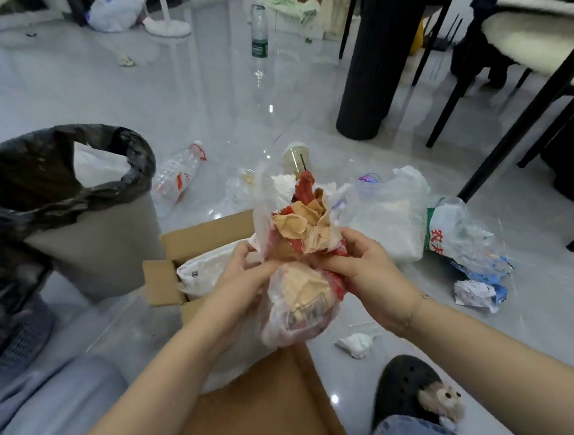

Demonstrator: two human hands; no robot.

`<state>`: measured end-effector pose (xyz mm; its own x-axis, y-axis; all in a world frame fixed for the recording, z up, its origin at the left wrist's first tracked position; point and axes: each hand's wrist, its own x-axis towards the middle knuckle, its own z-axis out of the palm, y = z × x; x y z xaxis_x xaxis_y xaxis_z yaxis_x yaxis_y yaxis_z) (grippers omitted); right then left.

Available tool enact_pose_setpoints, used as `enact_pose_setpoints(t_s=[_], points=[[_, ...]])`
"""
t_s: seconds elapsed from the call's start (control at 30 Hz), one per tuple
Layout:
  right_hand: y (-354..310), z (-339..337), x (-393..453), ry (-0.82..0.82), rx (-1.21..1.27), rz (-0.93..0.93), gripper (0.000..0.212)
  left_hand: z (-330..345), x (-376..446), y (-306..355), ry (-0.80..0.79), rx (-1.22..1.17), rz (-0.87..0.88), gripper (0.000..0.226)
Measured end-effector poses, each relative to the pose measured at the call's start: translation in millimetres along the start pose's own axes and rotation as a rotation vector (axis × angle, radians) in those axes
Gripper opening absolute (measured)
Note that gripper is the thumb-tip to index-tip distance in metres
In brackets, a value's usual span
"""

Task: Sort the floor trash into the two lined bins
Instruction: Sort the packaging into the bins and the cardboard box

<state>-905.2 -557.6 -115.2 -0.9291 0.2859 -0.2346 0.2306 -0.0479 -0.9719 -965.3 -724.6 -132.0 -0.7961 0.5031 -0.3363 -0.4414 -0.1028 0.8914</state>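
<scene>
Trash bundle (305, 253) at frame middle, squeezed by my left hand (240, 275) and right hand (370, 275). Next: drop into black-lined bin (58, 178), left.

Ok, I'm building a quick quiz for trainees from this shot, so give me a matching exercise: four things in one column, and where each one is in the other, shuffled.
Things:
1. clear bag of crumpled wrappers
2. upright bottle with green label
3. black-lined bin
4. crumpled tissue

Places:
A. on the floor beside the black shoe
B. far back, standing on the floor
C. held between both hands, left hand and right hand
D. at the left, next to the cardboard box

Pairs: 1-C, 2-B, 3-D, 4-A
</scene>
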Motion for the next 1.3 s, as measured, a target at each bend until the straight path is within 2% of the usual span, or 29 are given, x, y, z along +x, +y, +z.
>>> enact_pose_setpoints(t_s=[0.2, 0.3, 0.43, 0.5, 0.57, 0.63, 0.77, 0.83, 0.93, 1.0, 1.07, 1.13, 1.2, 1.27, 1.3], points=[[-40, 59, 36, -0.250, -0.200, 0.075, 0.032, -56, -14, 38, 0.205, -0.033, 0.163, 0.027], [-67, 94, 54, -0.347, -0.226, 0.095, 0.031, -92, -19, 66, 0.320, -0.007, 0.251, 0.032], [-84, 150, 83, -0.393, -0.363, 0.070, 0.051, -143, -20, 107, 0.476, 0.008, 0.383, 0.038], [-84, 179, 95, -0.362, -0.401, -0.018, 0.051, -163, -16, 127, 0.532, 0.037, 0.436, 0.038], [-81, 203, 107, -0.329, -0.527, -0.245, 0.038, -183, -7, 144, 0.569, 0.063, 0.491, 0.040], [-77, 214, 116, -0.310, -0.755, -0.491, 0.028, -201, 4, 158, 0.618, 0.121, 0.549, 0.044], [-62, 223, 131, -0.343, -1.049, -0.676, 0.055, -233, 31, 182, 0.805, 0.387, 0.655, 0.035], [-55, 228, 137, -0.382, -1.164, -0.773, 0.061, -249, 44, 189, 0.895, 0.507, 0.615, 0.035], [-52, 238, 148, -0.432, -1.338, -0.957, 0.064, -274, 65, 192, 0.935, 0.610, 0.453, 0.047], [-51, 242, 153, -0.415, -1.324, -1.046, 0.063, -287, 76, 189, 0.921, 0.691, 0.337, 0.053], [-51, 244, 161, -0.318, -1.227, -1.117, 0.059, -295, 83, 188, 0.920, 0.635, 0.278, 0.049], [-57, 244, 170, -0.237, -1.155, -1.105, 0.056, -302, 88, 191, 0.910, 0.441, 0.279, 0.044], [-62, 247, 180, -0.283, -1.161, -1.006, 0.061, -304, 88, 195, 0.882, 0.282, 0.288, 0.032], [-63, 251, 191, -0.366, -1.253, -0.898, 0.058, -307, 90, 197, 0.865, 0.282, 0.295, 0.022], [-61, 255, 195, -0.400, -1.281, -0.859, 0.050, -308, 92, 195, 0.869, 0.322, 0.290, 0.024]])
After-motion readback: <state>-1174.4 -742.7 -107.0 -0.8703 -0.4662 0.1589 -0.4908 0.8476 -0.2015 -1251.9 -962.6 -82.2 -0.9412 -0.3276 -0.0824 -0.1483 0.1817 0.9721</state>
